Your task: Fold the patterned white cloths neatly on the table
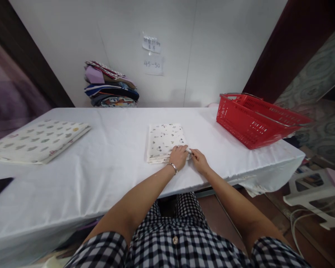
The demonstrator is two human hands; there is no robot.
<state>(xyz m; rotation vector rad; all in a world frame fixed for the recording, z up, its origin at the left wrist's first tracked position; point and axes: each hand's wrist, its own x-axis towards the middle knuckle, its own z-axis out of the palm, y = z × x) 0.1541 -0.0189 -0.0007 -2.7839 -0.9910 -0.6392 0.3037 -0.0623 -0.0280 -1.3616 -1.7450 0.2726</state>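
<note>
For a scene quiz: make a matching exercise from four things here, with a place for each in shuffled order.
1 red basket
2 folded spotted cloth
3 stack of folded clothes
4 large patterned cloth

A table's left end
B against the back wall
C table's right end
D under the left hand, beside the right hand

Pairs: 1-C, 2-D, 3-B, 4-A

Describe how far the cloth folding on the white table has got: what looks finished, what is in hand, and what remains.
Looks done: the small printed cloth lies folded into a neat rectangle on the white table. In hand: the left hand and right hand meet at its near right corner. Possibly left: the larger printed cloth on the left lies flat, and the red basket shows no cloth inside.
</note>
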